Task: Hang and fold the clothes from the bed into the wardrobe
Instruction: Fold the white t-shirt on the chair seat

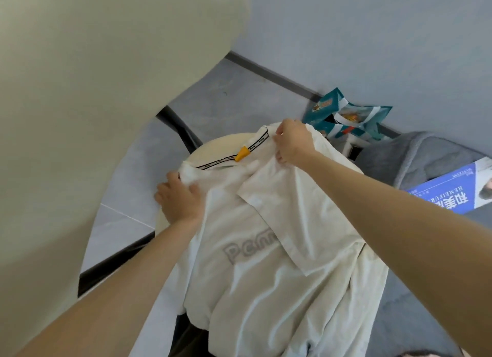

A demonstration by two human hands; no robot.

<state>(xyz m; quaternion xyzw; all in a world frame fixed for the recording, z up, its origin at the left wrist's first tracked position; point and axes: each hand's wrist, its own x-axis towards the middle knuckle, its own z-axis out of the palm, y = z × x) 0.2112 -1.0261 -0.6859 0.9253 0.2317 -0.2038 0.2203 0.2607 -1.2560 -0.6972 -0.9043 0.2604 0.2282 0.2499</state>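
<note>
A white T-shirt (266, 271) with pale grey lettering on its chest lies spread over a round cream table (221, 149), its hem hanging off the near edge. A black-and-white taped collar with a yellow tag (241, 154) faces away from me. My left hand (179, 195) grips the shirt's left shoulder at the table's edge. My right hand (292, 141) pinches the right shoulder, where one sleeve (290, 210) is folded in across the chest. No hanger or wardrobe interior shows.
A large cream panel (93, 90) fills the left of the view. Teal snack bags (343, 117) sit behind the table by the blue-grey wall. A grey bed or sofa (426, 157) with a blue printed box (452, 189) lies at the right.
</note>
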